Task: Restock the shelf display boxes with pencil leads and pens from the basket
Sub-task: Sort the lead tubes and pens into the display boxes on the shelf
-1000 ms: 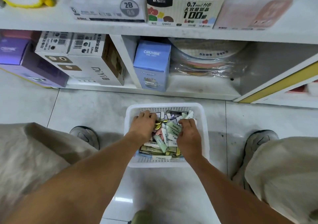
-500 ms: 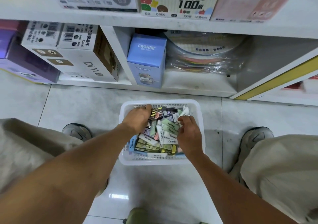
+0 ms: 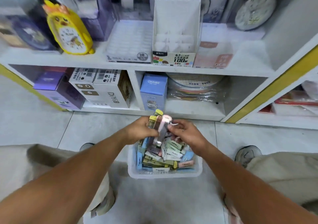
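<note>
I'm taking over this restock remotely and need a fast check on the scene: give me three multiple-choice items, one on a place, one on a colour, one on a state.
1. Where does the white basket stand?
A. on the floor between the person's feet
B. on the upper shelf
C. inside the lower cubby

2. What colour is the clock on the shelf's left?
A. blue
B. yellow
C. red

3. What is the state of the tall 0.7 HB display box?
A. packed full
C. lying tipped on its side
B. upright, its compartments looking empty

Answers: 1 A, it sits on the tiles with a shoe on either side. 2 B, its body is yellow. 3 B, it stands upright and only white dividers show inside, while the left hand and right hand hold lead packs above the basket.
</note>
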Motion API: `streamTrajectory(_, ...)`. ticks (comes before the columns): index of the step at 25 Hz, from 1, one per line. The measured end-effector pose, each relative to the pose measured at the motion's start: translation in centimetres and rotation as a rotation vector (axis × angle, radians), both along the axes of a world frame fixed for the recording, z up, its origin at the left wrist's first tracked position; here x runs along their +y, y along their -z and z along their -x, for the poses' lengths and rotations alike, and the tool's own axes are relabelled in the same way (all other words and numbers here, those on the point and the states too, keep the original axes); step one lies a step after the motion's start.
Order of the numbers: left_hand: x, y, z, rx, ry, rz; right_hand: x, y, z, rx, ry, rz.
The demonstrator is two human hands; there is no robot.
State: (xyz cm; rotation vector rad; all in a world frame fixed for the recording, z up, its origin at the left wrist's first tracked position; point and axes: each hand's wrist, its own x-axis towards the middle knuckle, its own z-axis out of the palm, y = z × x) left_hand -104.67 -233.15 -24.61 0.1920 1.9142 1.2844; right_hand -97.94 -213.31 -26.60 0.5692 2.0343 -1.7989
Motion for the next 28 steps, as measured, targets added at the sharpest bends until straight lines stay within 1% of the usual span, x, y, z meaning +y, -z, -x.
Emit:
streamTrajectory(2, 0.6, -4.0, -0.2, -0.072, -0.036, -0.104, -0.3, -4.1, 0.9, 0.107, 0.032, 0.023)
streamTrajectory(4, 1.0, -8.4, -0.2, -0.112, -0.066, -0.18, -0.4, -8.8, 1.7, 0.174, 0.074, 0.037)
streamTrajectory(7, 1.2, -14.6, 0.1, -0.173, -0.112, -0.268, 0.1, -16.0, 2.6, 0.232, 0.031, 0.026)
streamTrajectory(11, 1.5, -22.7, 0.4, -0.19, -0.191, -0.391, 0.3, -25.3, 3.7, 0.335, -0.002, -0.092)
streamTrajectory(14, 2.2, -26.9, 0.9, -0.223, -0.27, -0.452, 0.9, -29.9, 4.6, 0.395, 0.042, -0.069)
streamTrajectory(19, 3.7, -29.0, 2.7, -0.219, -0.437, -0.526, 2.4, -32.7, 7.0, 0.394, 0.107, 0.109)
streamTrajectory(21, 4.1, -29.2, 4.0, -0.18, -0.512, -0.519, 3.1, -33.5, 8.5, 0.4, 0.103, 0.146)
streamTrajectory(23, 4.2, -29.2, 5.5, -0.162, -0.579, -0.51, 4.0, -34.4, 9.9, 0.441, 0.146, 0.151)
streamTrajectory(25, 3.8, -29.1, 6.7, -0.142, -0.632, -0.496, 4.6, -35.0, 11.1, 0.522, 0.213, 0.08)
streamTrajectory(28, 3.0, -28.7, 8.7, -0.125, -0.71, -0.466, 5.0, -34.8, 12.7, 0.672, 0.262, -0.225)
